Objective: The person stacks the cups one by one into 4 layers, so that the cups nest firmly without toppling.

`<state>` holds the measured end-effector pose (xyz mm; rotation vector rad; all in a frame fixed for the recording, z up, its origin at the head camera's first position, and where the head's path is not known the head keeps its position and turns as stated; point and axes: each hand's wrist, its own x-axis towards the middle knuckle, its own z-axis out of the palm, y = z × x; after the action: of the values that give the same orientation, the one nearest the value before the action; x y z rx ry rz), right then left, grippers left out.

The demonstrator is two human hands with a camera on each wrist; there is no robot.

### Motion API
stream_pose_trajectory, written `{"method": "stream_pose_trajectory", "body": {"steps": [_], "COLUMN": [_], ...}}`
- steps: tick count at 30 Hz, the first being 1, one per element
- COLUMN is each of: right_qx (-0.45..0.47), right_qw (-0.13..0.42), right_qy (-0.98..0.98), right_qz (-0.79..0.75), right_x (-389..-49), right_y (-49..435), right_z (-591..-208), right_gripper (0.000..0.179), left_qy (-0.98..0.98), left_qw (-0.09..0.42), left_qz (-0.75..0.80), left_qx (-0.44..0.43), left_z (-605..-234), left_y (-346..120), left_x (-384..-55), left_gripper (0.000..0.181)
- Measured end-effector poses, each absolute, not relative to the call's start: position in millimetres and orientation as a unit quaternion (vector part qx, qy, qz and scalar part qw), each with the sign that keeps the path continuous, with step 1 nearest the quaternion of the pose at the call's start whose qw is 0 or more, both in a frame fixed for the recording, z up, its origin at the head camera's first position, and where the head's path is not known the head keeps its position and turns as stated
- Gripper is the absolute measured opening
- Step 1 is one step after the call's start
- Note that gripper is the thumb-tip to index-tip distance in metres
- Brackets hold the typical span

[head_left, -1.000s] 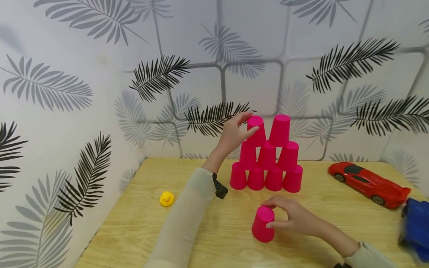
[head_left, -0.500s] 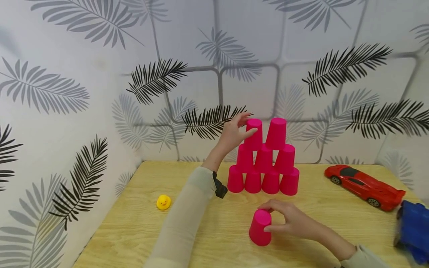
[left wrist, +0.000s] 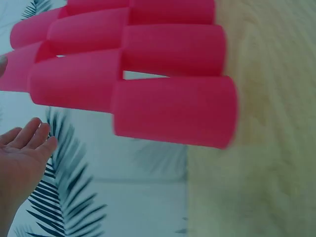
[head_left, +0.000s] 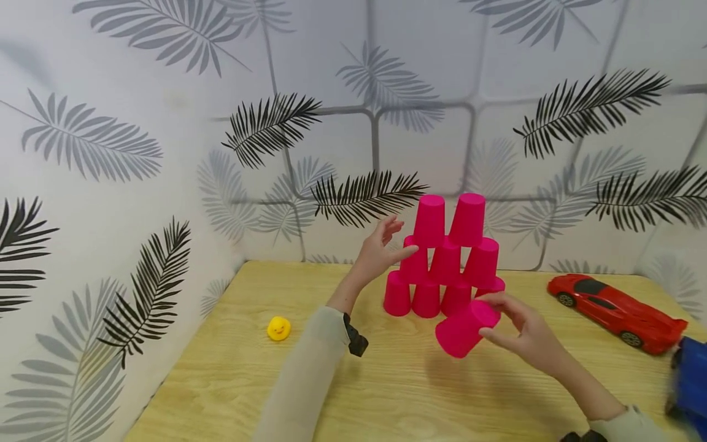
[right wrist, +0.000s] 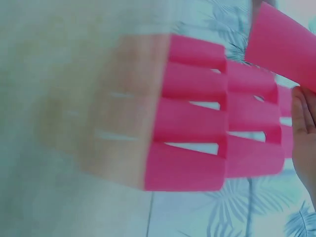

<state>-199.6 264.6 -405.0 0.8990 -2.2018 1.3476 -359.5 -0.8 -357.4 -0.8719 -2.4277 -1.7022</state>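
A pyramid of upside-down pink cups stands on the table in three levels, two cups on top. My right hand holds one more pink cup by its narrow end, tilted and raised off the table in front of the stack's lower right. That same cup shows at the upper right of the right wrist view, with the hand under it. Beside the left side of the stack is my left hand, fingers spread and holding nothing. In the left wrist view its palm faces up near the cups.
On the left of the wooden table sits a small yellow rubber duck. A red toy car stands at the right, and a blue toy vehicle is partly cut off at the right edge. A patterned wall rises behind.
My right hand has lifted its cup from the table, tilted it and brought it up and right toward the stack. The left hand has dropped from the top cup and drawn slightly away.
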Motion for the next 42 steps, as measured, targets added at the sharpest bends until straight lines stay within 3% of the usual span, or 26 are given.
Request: {"method": "stream_pose_trajectory", "body": {"steps": [12,23,35,42], "right_qx": [0.267,0.225,0.195,0.142], "right_qw": [0.287,0.366,0.371,0.345], "right_qy": [-0.534,-0.394,-0.445,-0.545], "right_qz": [0.749,0.813,0.791,0.751], "right_x": [-226.6,-259.7,-282.7,-295.6], "right_y": [276.9,267.4,273.9,281.5], "right_z": [-358.9,-314.0,-283.6,-268.9], "right_gripper": [0.041,0.025,0.026,0.029], "left_qy": [-0.790,-0.808,-0.837,-0.838], "left_qw": [-0.044,-0.045,0.010,0.013], "left_qz": [-0.540,-0.517,-0.467,-0.460], "left_qx": [-0.287,-0.279,-0.285,-0.293], "left_z": [-413.8,-430.6,-430.4,-430.6], "left_y": [-20.2,-26.5,-29.3,-28.7], "left_x": [-351.1,-352.7,-357.0,-360.4], "left_gripper": [0.082,0.075,0.049,0.046]}}
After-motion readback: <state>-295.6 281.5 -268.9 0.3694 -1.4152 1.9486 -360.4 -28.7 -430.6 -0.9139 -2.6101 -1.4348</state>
